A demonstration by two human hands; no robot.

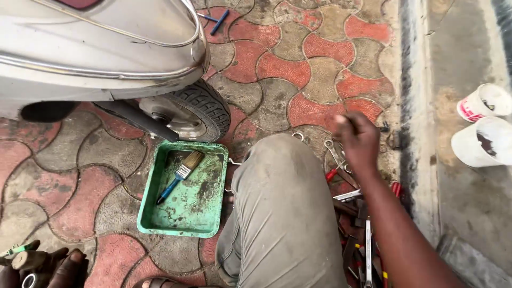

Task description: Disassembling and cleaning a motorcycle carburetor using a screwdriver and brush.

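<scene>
Two hands show in this view from above. The right hand point(358, 140) reaches out over a pile of tools point(358, 234) lying on the paved ground point(298, 69) beside the person's bent knee point(282, 213). Its fingers are curled in, and the picture is too blurry there to tell if the grip holds anything. Just under that hand lie silver wrenches point(333, 152) and pliers with red handles point(334, 173). The left hand point(48, 266) is at the bottom left corner, well apart from the right one. Its grip is closed around a dark, round-ended tool point(26, 260), and a green-tipped thing point(16, 249) pokes out near it. Between the two hands sits a dirty green tray point(154, 224) on the ground. Inside the tray lies a paintbrush point(180, 175) with a blue handle, resting slantwise, bristles up toward the far corner. Right behind the tray is a small black tyre point(205, 106) under the grey body of a scooter point(96, 48). Far off at the top lies a blue tool point(217, 21). On the right, past a stone kerb point(418, 106), two white buckets point(482, 128) stand close together.
</scene>
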